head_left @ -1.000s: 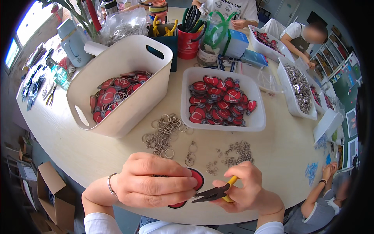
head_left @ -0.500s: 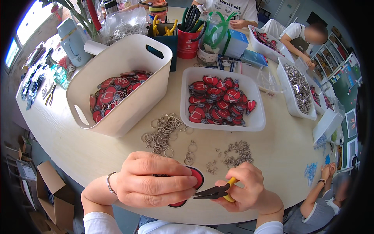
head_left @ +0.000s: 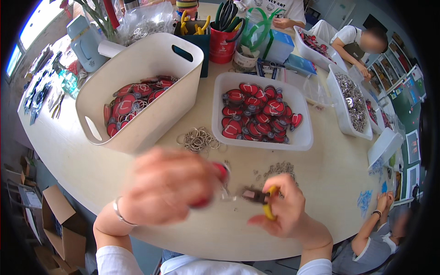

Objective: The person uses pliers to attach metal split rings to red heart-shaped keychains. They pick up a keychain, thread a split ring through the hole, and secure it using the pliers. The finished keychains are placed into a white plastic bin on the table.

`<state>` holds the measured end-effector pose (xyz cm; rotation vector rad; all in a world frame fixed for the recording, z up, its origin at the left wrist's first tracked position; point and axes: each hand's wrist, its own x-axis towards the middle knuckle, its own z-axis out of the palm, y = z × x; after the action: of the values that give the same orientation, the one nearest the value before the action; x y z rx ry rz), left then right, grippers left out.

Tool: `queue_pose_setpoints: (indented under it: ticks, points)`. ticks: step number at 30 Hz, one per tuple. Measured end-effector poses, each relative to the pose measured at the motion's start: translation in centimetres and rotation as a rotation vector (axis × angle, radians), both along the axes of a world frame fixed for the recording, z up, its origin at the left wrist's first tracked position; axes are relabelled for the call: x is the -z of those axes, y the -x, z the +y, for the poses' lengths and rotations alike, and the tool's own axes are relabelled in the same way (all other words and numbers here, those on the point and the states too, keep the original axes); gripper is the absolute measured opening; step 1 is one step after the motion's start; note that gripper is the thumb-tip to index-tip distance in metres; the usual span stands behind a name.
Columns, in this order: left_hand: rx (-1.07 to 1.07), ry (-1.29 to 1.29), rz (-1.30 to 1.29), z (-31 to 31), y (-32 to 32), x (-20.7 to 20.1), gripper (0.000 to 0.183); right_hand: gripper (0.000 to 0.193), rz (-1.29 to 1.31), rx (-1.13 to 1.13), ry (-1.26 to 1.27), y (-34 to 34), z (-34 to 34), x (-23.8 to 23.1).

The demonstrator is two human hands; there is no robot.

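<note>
My left hand, blurred by motion, is closed on a red keychain charm with a dark edge; its fingers hide most of it. A smeared bit of metal shows beside the charm, too blurred to name. Across a small gap, my right hand holds pliers by their yellow handles, dark jaws pointing left and thumb spread off the lower handle. Split rings lie heaped beyond my left hand. Just past the pliers is a pile of small metal links, partly covered by my right hand.
A tall white bin and a translucent tray hold more red charms. Behind stand a red cup of tools and a light-blue flask. At right, a long tub contains metal parts. Other people sit around the table.
Both hands have risen away from me over the table, the left one fast. The plier jaws, earlier at the charm's edge, are now apart from it, and my right thumb has spread.
</note>
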<state>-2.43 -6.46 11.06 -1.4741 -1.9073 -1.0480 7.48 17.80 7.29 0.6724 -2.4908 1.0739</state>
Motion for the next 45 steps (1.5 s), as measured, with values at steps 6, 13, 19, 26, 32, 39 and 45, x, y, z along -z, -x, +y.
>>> queue_pose_setpoints:
  ticks: [6,13,19,26,32,39,45]
  points:
    - [-0.876,-0.394,0.139,-4.6,4.7,-1.1,0.014,0.016,-0.208,0.048,-0.082,1.8,-1.5,3.9]
    - [-1.346,0.246,-0.211,-7.0,7.2,-1.2,0.021,0.015,-0.144,0.058,-0.165,2.3,-2.3,6.1]
    - [-1.239,0.242,0.003,-5.8,7.1,-0.4,0.032,0.02,-0.114,0.275,-0.064,2.7,-1.4,6.1]
    - [-0.522,-0.023,0.258,-0.6,3.7,0.6,0.027,0.011,0.124,0.593,0.169,5.0,3.2,5.1]
    - [0.037,0.419,-0.19,10.0,6.8,5.9,0.037,0.007,0.043,0.665,0.464,5.5,5.4,4.6]
    - [0.122,0.834,-0.106,16.9,9.4,7.6,0.03,0.008,0.011,0.61,0.447,5.2,5.4,4.5]
    - [0.065,0.641,0.226,16.6,9.4,7.9,0.015,0.006,-0.026,0.525,0.385,4.6,4.7,4.1]
